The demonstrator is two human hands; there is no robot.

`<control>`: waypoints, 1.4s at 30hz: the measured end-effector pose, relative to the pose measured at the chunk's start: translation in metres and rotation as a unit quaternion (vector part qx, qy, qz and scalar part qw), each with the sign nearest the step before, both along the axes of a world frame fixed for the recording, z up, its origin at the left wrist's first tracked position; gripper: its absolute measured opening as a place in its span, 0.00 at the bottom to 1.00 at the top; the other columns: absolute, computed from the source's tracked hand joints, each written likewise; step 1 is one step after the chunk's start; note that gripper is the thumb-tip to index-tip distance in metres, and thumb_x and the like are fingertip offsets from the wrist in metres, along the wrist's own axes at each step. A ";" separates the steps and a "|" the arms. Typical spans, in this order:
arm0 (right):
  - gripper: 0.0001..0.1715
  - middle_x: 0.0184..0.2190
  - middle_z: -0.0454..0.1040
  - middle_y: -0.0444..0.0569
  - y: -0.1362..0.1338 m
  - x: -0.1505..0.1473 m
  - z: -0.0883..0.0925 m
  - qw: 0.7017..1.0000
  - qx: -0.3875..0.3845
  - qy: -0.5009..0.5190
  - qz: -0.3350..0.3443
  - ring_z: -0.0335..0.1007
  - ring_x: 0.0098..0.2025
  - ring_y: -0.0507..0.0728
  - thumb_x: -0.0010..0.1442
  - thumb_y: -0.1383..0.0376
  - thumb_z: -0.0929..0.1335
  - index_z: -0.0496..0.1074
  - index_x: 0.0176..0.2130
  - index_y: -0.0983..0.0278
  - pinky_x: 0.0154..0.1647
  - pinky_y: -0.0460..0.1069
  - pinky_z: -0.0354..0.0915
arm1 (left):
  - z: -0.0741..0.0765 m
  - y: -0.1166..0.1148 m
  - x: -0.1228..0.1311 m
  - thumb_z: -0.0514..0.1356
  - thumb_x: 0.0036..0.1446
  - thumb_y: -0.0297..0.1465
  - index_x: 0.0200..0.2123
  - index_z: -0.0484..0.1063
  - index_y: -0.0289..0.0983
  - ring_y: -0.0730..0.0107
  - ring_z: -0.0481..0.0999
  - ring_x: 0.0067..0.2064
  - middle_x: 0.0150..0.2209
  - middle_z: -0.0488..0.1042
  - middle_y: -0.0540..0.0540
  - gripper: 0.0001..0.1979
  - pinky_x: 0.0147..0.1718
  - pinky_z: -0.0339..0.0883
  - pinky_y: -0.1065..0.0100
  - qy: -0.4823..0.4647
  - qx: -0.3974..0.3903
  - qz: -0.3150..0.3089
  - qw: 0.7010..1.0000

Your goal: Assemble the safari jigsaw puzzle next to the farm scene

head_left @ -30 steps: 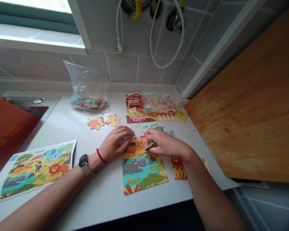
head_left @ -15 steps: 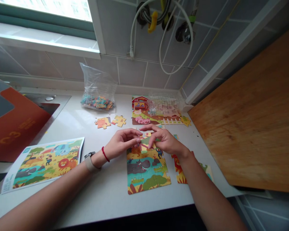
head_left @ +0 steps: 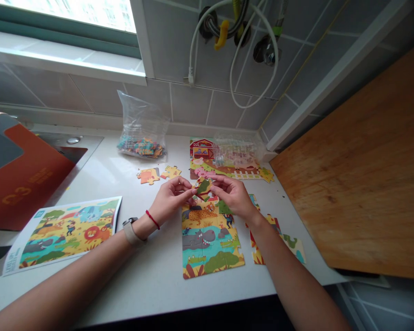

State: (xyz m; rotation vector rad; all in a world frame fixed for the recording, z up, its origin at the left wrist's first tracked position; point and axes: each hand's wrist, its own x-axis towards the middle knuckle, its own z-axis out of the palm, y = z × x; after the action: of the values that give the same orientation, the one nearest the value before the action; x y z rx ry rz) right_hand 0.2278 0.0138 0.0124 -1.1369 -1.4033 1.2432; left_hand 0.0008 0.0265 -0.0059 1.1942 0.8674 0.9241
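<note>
"Head camera: what did we have at the centre?"

"We had a puzzle piece, green and yellow, pinched between two hands! The left hand gripped its near-left edge with thumb and fingers, and the right hand had its fingertips on the other side."

"And where did we see it?"

"Up above the far end of the joined puzzle section, the one with the hippo, flat on the white bench. A green piece peeked out just below the right hand; we couldn't tell whether the palm touched it."

"What did we spot around them?"

"To the right, partly behind the forearm, we caught the lion pieces. Over on the left lay the picture sheet, and beyond the left hand we had two loose pieces near a clear bag of more pieces!"
</note>
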 end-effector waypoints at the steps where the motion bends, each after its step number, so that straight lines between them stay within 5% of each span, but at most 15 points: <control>1: 0.25 0.36 0.82 0.47 0.001 -0.001 -0.001 1.000 0.001 0.004 -0.015 0.78 0.36 0.54 0.58 0.54 0.77 0.80 0.53 0.60 0.41 0.50 0.76 | -0.001 -0.001 0.000 0.73 0.55 0.44 0.36 0.67 0.38 0.67 0.84 0.29 0.28 0.79 0.50 0.21 0.32 0.80 0.66 0.001 0.001 -0.011 1.000; 5: 0.21 0.33 0.82 0.46 0.006 0.000 -0.008 0.997 0.002 0.013 -0.077 0.75 0.30 0.52 0.57 0.53 0.77 0.79 0.47 0.61 0.35 0.48 0.73 | -0.004 -0.002 -0.002 0.67 0.62 0.44 0.38 0.71 0.38 0.69 0.81 0.29 0.30 0.80 0.48 0.15 0.29 0.75 0.68 0.103 0.108 -0.019 0.989; 11: 0.14 0.35 0.84 0.51 0.021 0.000 -0.025 0.991 0.034 -0.103 -0.082 0.79 0.34 0.57 0.56 0.54 0.76 0.81 0.34 0.62 0.40 0.52 0.75 | -0.014 0.004 -0.009 0.63 0.67 0.38 0.37 0.80 0.41 0.60 0.78 0.41 0.41 0.82 0.44 0.09 0.42 0.75 0.57 0.353 0.414 0.006 0.839; 16: 0.16 0.34 0.82 0.49 0.029 0.004 -0.025 0.992 0.020 -0.093 -0.087 0.79 0.34 0.57 0.56 0.55 0.76 0.82 0.41 0.62 0.36 0.51 0.77 | -0.019 0.008 -0.011 0.62 0.67 0.34 0.38 0.81 0.41 0.57 0.76 0.44 0.45 0.82 0.43 0.08 0.45 0.74 0.55 0.376 0.464 0.002 0.802; 22: 0.39 0.35 0.75 0.40 0.024 0.011 -0.006 0.992 -0.063 0.055 -0.094 0.79 0.28 0.50 0.54 0.57 0.78 0.72 0.63 0.55 0.33 0.48 0.79 | -0.018 0.009 -0.013 0.61 0.68 0.34 0.37 0.80 0.41 0.57 0.77 0.43 0.44 0.83 0.43 0.09 0.45 0.74 0.54 0.365 0.447 0.008 0.817; 28: 0.26 0.49 0.79 0.48 0.009 -0.005 -0.005 0.987 -0.123 0.098 -0.020 0.85 0.38 0.56 0.55 0.58 0.78 0.76 0.53 0.55 0.39 0.52 0.82 | -0.011 0.005 -0.010 0.63 0.67 0.39 0.46 0.81 0.41 0.58 0.80 0.46 0.44 0.83 0.42 0.10 0.47 0.77 0.55 0.275 0.392 0.011 0.878; 33: 0.42 0.50 0.82 0.48 0.003 -0.018 -0.012 0.993 -0.081 0.080 -0.001 0.83 0.44 0.58 0.51 0.59 0.81 0.70 0.62 0.52 0.44 0.53 0.81 | -0.006 0.004 -0.007 0.62 0.67 0.41 0.42 0.81 0.39 0.66 0.83 0.35 0.38 0.84 0.45 0.13 0.37 0.78 0.65 0.191 0.242 0.051 0.950; 39: 0.19 0.47 0.83 0.51 0.008 -0.011 -0.010 0.999 -0.006 -0.054 -0.005 0.79 0.46 0.60 0.64 0.52 0.72 0.83 0.48 0.60 0.45 0.53 0.78 | 0.000 0.007 -0.006 0.63 0.64 0.43 0.39 0.80 0.35 0.66 0.84 0.32 0.34 0.84 0.44 0.15 0.33 0.78 0.68 0.136 0.119 0.028 0.983; 42: 0.19 0.41 0.82 0.49 0.010 -0.006 -0.010 0.993 0.044 -0.106 -0.009 0.77 0.41 0.56 0.63 0.58 0.72 0.82 0.52 0.60 0.44 0.51 0.74 | -0.002 0.007 -0.006 0.63 0.64 0.44 0.40 0.81 0.35 0.65 0.84 0.33 0.34 0.85 0.44 0.17 0.34 0.78 0.67 0.152 0.123 0.020 0.980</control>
State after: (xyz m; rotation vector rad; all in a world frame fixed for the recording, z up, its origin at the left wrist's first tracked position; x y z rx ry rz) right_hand 0.2221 0.0242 0.0026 -1.2466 -1.5853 1.0594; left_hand -0.0053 0.0335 -0.0078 1.5654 1.0437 0.9145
